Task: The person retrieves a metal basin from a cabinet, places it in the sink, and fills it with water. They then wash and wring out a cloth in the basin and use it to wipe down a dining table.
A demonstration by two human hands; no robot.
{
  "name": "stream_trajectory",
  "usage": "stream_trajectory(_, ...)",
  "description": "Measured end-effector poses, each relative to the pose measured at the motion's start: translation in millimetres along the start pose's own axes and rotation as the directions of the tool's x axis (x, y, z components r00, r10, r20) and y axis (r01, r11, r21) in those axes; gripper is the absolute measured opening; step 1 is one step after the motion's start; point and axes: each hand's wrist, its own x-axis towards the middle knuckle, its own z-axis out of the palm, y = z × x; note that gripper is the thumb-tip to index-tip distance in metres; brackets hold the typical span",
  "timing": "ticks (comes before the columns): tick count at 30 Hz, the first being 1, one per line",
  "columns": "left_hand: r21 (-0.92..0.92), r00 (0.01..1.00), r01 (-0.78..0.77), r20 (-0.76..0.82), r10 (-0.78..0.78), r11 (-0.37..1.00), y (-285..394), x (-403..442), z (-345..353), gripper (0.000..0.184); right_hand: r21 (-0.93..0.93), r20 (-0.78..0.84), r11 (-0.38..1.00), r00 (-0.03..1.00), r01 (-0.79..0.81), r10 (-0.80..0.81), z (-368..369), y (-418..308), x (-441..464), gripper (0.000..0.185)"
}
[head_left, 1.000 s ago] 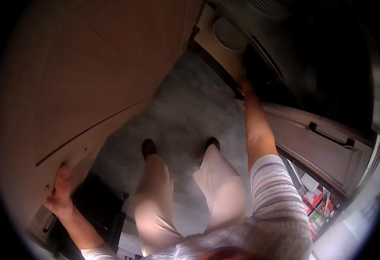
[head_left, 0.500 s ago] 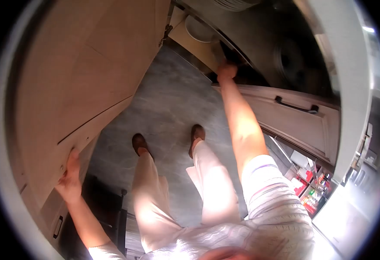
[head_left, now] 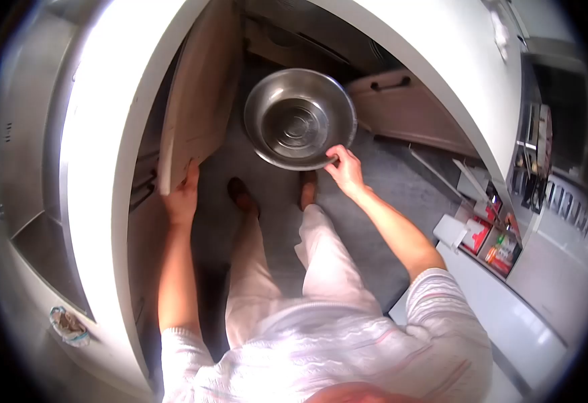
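A wide metal bowl point(head_left: 267, 138) hangs in the air before the open corner cupboard, its hollow inside facing me. My right hand point(head_left: 346, 169) pinches the rim at the bowl's lower right. To the left, my left hand point(head_left: 183, 196) grips the lower edge of a wooden cupboard door point(head_left: 197, 101), which stands swung open. Some of the left fingers are hidden behind the door edge. Dim shelves of the cupboard point(head_left: 284, 43) show above the bowl.
A second door panel with a dark handle point(head_left: 390, 83) stands at the right. White countertop point(head_left: 99, 168) curves around both sides. An open drawer with red and green packets point(head_left: 492, 245) sits lower right. A small bag point(head_left: 69, 326) lies at far left.
My right hand has come out of the cupboard with the metal bowl and moved toward me. The door at my left hand is now less widely in view, and my view has pulled back.
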Motion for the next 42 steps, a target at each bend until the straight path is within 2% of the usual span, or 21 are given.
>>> stream_trajectory(2, 0.08, 0.997, -0.029, 0.069, 0.023, 0.996, 31.5, -12.9, 20.8, 0.031, -0.023, 0.096, 0.999, 0.995, -0.024, 0.026, -41.0, -4.2, -43.6, 0.032)
stream_trajectory(3, -0.067, 0.994, -0.021, 0.103, 0.028, 0.998, 35.5, -22.4, 35.5, 0.031, -0.045, 0.1, 0.999, 0.995, 0.012, -0.008, -61.5, -3.6, -61.7, 0.032)
stream_trajectory(5, 0.18, 0.985, -0.084, 0.167, 0.053, 0.98, 68.6, -38.5, 59.1, 0.033, -0.083, 0.107, 0.994, 0.993, 0.068, -0.059, -100.1, -5.0, -102.6, 0.033)
stream_trajectory(7, 0.242, 0.948, -0.281, 0.22, 0.23, 0.928, 95.0, -48.6, 88.7, 0.036, -0.132, 0.111, 0.987, 0.991, 0.092, -0.078, -138.4, -7.1, -137.2, 0.034)
stream_trajectory(8, 0.185, 0.959, -0.085, 0.281, 0.031, 0.979, 111.5, -56.2, 103.9, 0.036, -0.161, 0.114, 0.981, 0.989, 0.108, -0.09, -158.0, -9.3, -153.5, 0.034)
stream_trajectory(9, 0.225, 0.937, -0.226, 0.317, 0.149, 0.948, 105.4, -57.6, 120.9, 0.036, -0.18, 0.117, 0.98, 0.991, 0.089, -0.069, -178.4, -14.6, -169.3, 0.034)
stream_trajectory(15, 0.247, 0.894, -0.211, 0.441, 0.084, 0.946, 143.3, -43.2, 209.3, 0.038, -0.204, 0.034, 0.975, 0.996, 0.092, -0.087, -250.5, -31.2, -217.4, 0.035)
stream_trajectory(16, 0.239, 0.865, -0.307, 0.475, 0.164, 0.921, 152.6, -35.9, 224.7, 0.036, -0.195, 0.028, 0.977, 0.997, 0.083, -0.079, -260.3, -30.8, -225.8, 0.036)
stream_trajectory(19, 0.199, 0.825, -0.178, 0.563, 0.036, 0.964, 171.1, -6.7, 268.1, 0.034, -0.185, 0.005, 0.977, 0.995, 0.103, -0.104, -284.2, -34.0, -240.8, 0.037)
stream_trajectory(20, 0.332, 0.776, -0.182, 0.627, -0.072, 0.925, 174.6, 7.7, 280.9, 0.041, -0.185, 0.0, 0.976, 0.993, 0.115, -0.117, -291.0, -37.0, -244.2, 0.037)
stream_trajectory(24, 0.271, 0.744, -0.291, 0.667, 0.039, 0.917, 174.1, 41.1, 323.1, 0.055, -0.177, -0.007, 0.974, 0.99, 0.14, -0.144, -314.8, -54.8, -245.6, 0.036)
stream_trajectory(27, 0.127, 0.722, 0.001, 0.686, -0.089, 0.992, 254.4, 19.9, 274.8, 0.055, -0.17, -0.028, 0.961, 0.974, 0.219, -0.227, -323.9, -69.8, -230.7, 0.036)
stream_trajectory(28, 0.037, 0.639, 0.161, 0.757, -0.133, 0.986, 263.8, 19.9, 255.1, 0.058, -0.19, -0.018, 0.951, 0.967, 0.245, -0.253, -325.5, -74.0, -225.0, 0.034)
stream_trajectory(29, -0.037, 0.548, 0.319, 0.823, -0.153, 0.947, 271.6, 22.5, 231.4, 0.064, -0.209, -0.01, 0.938, 0.959, 0.275, -0.284, -326.9, -79.2, -216.1, 0.032)
stream_trajectory(31, -0.199, 0.507, 0.574, 0.848, -0.154, 0.794, 290.0, 8.7, 168.8, 0.065, -0.222, -0.001, 0.907, 0.93, 0.358, -0.368, -327.1, -96.2, -192.3, 0.032)
stream_trajectory(33, -0.327, 0.542, 0.604, 0.837, -0.074, 0.726, 299.1, -9.2, 99.1, 0.065, -0.197, 0.031, 0.86, 0.88, 0.471, -0.474, -325.8, -127.7, -165.5, 0.035)
stream_trajectory(34, -0.247, 0.586, 0.41, 0.809, -0.046, 0.878, 294.8, -10.8, 68.3, 0.067, -0.201, 0.055, 0.83, 0.852, 0.521, -0.521, -320.1, -144.0, -150.9, 0.034)
stream_trajectory(38, -0.394, 0.836, 0.429, 0.514, -0.192, 0.813, 313.8, -34.6, -58.7, 0.056, -0.037, 0.193, 0.718, 0.71, 0.695, -0.678, -276.2, -232.0, -93.6, 0.043)
stream_trajectory(39, -0.341, 0.861, 0.459, 0.398, -0.316, 0.82, 325.0, -39.8, -91.5, 0.053, 0.015, 0.224, 0.668, 0.649, 0.744, -0.727, -264.2, -261.4, -84.7, 0.047)
stream_trajectory(41, -0.555, 0.93, 0.357, 0.289, -0.228, 0.752, 285.9, -32.6, -148.9, 0.048, 0.094, 0.248, 0.6, 0.565, 0.795, -0.787, -237.7, -322.9, -62.0, 0.053)
stream_trajectory(42, -0.525, 0.919, 0.395, 0.241, -0.313, 0.754, 279.0, -31.2, -184.7, 0.042, 0.077, 0.233, 0.512, 0.484, 0.855, -0.844, -224.8, -343.7, -47.8, 0.061)
